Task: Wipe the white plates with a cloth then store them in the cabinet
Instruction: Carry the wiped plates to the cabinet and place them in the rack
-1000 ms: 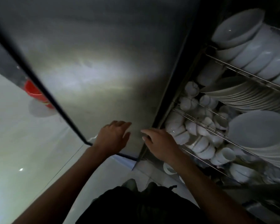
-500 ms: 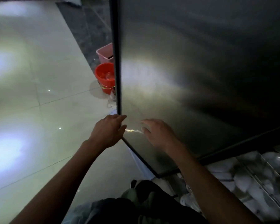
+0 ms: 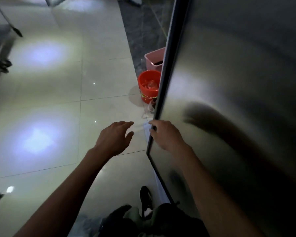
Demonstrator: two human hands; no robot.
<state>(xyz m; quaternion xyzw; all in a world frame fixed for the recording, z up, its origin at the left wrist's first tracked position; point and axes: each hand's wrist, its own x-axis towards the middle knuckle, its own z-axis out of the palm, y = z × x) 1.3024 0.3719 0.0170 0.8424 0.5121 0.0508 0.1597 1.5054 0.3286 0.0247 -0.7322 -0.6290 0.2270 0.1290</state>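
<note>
1. Where dark trim runs down the cabinet door (image 3: 237,117), right hand (image 3: 166,134) set at its edge, fingers curled round the trim: grip holding the door.
2. Left hand (image 3: 114,140) hanging over the floor (image 3: 50,93) just left of the door edge, apart from it; grip wide, fingers loosely spread, holding nothing.
3. Steel face of the door filling the right side, with a blurred dark reflection beside the right hand.
4. No white plates or cloth in view; cabinet inside hidden behind the door.
5. Red bucket (image 3: 148,86) standing on the floor beyond the door edge, partly hidden by it; pink bin (image 3: 155,59) just behind the bucket, at the border of pale tiles and darker flooring.
6. Black shoe (image 3: 145,200) on the floor near the door's lower corner.
</note>
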